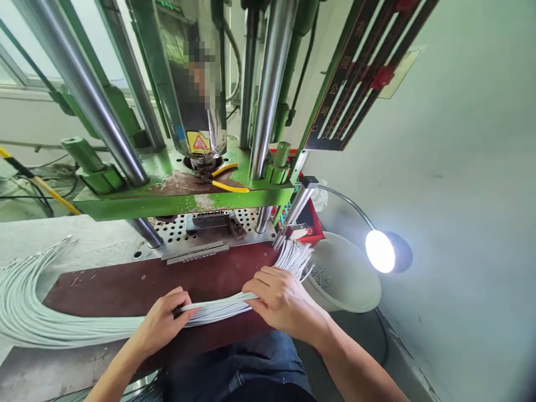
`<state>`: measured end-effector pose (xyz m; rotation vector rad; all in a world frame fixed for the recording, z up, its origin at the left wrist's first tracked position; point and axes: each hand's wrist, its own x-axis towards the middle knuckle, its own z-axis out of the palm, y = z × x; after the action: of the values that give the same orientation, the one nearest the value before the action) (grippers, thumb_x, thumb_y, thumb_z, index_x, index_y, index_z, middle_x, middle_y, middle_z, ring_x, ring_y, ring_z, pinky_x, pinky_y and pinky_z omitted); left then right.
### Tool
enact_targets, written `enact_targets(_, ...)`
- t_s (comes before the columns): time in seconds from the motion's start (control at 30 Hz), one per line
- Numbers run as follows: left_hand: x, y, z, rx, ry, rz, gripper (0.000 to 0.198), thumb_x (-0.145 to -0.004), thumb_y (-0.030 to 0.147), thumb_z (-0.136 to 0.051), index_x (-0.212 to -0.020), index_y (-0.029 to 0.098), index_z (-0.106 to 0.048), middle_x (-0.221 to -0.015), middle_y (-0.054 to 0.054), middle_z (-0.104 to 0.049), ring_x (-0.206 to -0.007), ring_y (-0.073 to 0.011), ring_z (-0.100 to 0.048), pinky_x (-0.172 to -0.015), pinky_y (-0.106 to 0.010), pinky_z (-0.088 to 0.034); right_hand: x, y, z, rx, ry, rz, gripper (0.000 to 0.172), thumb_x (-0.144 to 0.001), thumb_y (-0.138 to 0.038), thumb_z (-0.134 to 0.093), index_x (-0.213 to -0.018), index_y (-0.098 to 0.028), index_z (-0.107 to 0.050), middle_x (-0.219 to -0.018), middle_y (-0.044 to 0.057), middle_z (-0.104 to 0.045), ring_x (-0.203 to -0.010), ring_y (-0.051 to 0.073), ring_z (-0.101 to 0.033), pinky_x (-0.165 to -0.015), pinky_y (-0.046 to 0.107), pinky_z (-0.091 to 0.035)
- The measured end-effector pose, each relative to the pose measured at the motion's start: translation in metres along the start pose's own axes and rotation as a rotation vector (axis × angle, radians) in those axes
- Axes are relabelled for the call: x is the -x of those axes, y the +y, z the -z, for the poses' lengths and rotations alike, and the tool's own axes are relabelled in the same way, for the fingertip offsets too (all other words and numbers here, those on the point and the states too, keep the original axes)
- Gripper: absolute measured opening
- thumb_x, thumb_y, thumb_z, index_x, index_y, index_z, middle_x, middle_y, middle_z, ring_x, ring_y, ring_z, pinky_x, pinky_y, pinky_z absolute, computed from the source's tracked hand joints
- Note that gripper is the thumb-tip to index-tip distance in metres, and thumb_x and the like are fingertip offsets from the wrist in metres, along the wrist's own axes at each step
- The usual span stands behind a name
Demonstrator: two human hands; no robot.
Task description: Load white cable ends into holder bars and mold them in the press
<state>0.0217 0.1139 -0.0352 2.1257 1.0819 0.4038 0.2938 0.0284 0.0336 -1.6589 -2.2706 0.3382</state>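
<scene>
Both hands are closed on a bundle of thin white cables (218, 306) lying across the dark red work board (125, 285) before a green vertical press (188, 192): the left hand (161, 324) pinches its middle, the right hand (280, 298) presses near the fanned ends. The step looks like gathering and squaring the ends; feeding them on would call for even alignment. A yellow warning-triangle label (198, 143) and Chinese characters on the scale bar (335, 89) are unreadable.

Wire bundle (84, 326) across counter (125, 285), press (188, 190) at 12 o'clock, bucket (347, 273) and lamp (383, 251) at 3 o'clock.
</scene>
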Motion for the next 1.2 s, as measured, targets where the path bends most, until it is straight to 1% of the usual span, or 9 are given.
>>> enact_targets(0.2, -0.006, 0.015, 0.005, -0.062, 0.006, -0.047, 0.036, -0.087, 0.047, -0.049, -0.059, 0.023, -0.051, -0.067, -0.002, -0.056, -0.066, -0.0194, -0.054, -0.066, -0.031, -0.043, 0.032, 0.048, 0.03, -0.091, -0.181, -0.311, 0.025, -0.081, -0.044, -0.07, -0.098, -0.025, -0.071, -0.077, -0.001, -0.07, -0.07, 0.016, -0.065, -0.059, 0.024, -0.04)
enact_targets(0.33, 0.004, 0.061, -0.014, -0.083, -0.061, -0.136, 0.017, -0.081, 0.039, -0.061, -0.071, 0.024, -0.062, -0.077, -0.007, -0.064, -0.082, -0.0266, -0.056, -0.077, -0.038, -0.042, 0.046, 0.06, 0.037, -0.004, -0.051, -0.405, 0.039, -0.095, -0.052, -0.048, -0.081, -0.022, -0.069, -0.06, 0.001, -0.063, -0.056, 0.015, -0.058, -0.053, 0.026, -0.032)
enact_targets(0.47, 0.021, 0.098, -0.071, 0.49, -0.496, -0.101, 0.025, -0.071, 0.045, -0.073, -0.089, 0.03, -0.069, -0.078, -0.003, -0.067, -0.072, -0.0233, -0.057, -0.067, -0.033, -0.044, 0.044, 0.018, 0.008, 0.067, -0.041, -0.125, 0.036, -0.098, -0.042, -0.046, -0.076, -0.021, -0.065, -0.059, 0.002, -0.063, -0.055, 0.014, -0.057, -0.054, 0.027, -0.031)
enact_targets(0.57, 0.025, 0.102, -0.111, 0.772, -0.582, -0.018, 0.027, -0.074, 0.054, -0.068, -0.087, 0.03, -0.069, -0.064, -0.001, -0.061, -0.064, -0.0222, -0.055, -0.06, -0.033, -0.044, 0.038, -0.014, -0.018, 0.038, 0.006, 0.248, 0.032, -0.096, -0.034, -0.049, -0.07, -0.02, -0.061, -0.06, 0.001, -0.062, -0.055, 0.014, -0.054, -0.056, 0.029, -0.036)
enact_targets(0.67, 0.026, 0.097, -0.13, 0.849, -0.551, 0.017, 0.038, -0.08, 0.063, -0.056, -0.085, 0.027, -0.067, -0.055, 0.0, -0.054, -0.055, -0.0185, -0.049, -0.054, -0.031, -0.04, 0.027, -0.017, -0.02, -0.091, 0.238, 0.382, 0.024, -0.096, -0.033, -0.05, -0.082, -0.019, -0.064, -0.079, 0.006, -0.068, -0.082, 0.02, -0.062, -0.08, 0.036, -0.047)
enact_targets(0.8, 0.035, 0.09, -0.131, 1.089, -0.567, 0.142, 0.049, -0.08, 0.069, -0.053, -0.082, 0.021, -0.061, -0.046, 0.006, -0.044, -0.04, -0.0094, -0.034, -0.044, -0.024, -0.026, 0.013, 0.018, -0.004, -0.496, 0.459, 0.009, 0.03, -0.098, -0.038, -0.047, -0.117, -0.021, -0.061, -0.121, 0.011, -0.063, -0.121, 0.023, -0.053, -0.106, 0.043, -0.039)
enact_targets(0.9, 0.044, 0.092, -0.13, 1.207, -0.552, 0.28, 0.045, -0.08, 0.063, -0.061, -0.087, 0.018, -0.061, -0.049, 0.004, -0.051, -0.038, -0.0071, -0.036, -0.041, -0.022, -0.021, 0.002, 0.037, -0.011, -0.928, 0.184, -0.155, 0.048, -0.1, -0.052, -0.036, -0.123, -0.017, -0.06, -0.122, 0.013, -0.064, -0.11, 0.021, -0.061, -0.096, 0.038, -0.048)
enact_targets(1.03, 0.037, 0.106, -0.137, 1.362, -0.514, 0.36, 0.039, -0.08, 0.055, -0.066, -0.088, 0.017, -0.061, -0.051, 0.001, -0.059, -0.036, -0.0084, -0.043, -0.039, -0.021, -0.024, -0.004, 0.032, -0.034, -1.224, -0.255, -0.071, 0.054, -0.096, -0.057, -0.043, -0.117, -0.011, -0.063, -0.103, 0.012, -0.068, -0.085, 0.017, -0.068, -0.08, 0.033, -0.054)
enact_targets(1.2, 0.008, 0.123, -0.141, 1.579, -0.261, 0.391, 0.035, -0.08, 0.051, -0.066, -0.085, 0.017, -0.061, -0.049, 0.003, -0.057, -0.033, -0.0088, -0.043, -0.037, -0.021, -0.032, -0.007, 0.033, -0.034, -1.179, -0.246, -0.059, 0.055, -0.095, -0.058, -0.044, -0.123, -0.013, -0.062, -0.112, 0.013, -0.067, -0.097, 0.019, -0.067, -0.082, 0.032, -0.053)
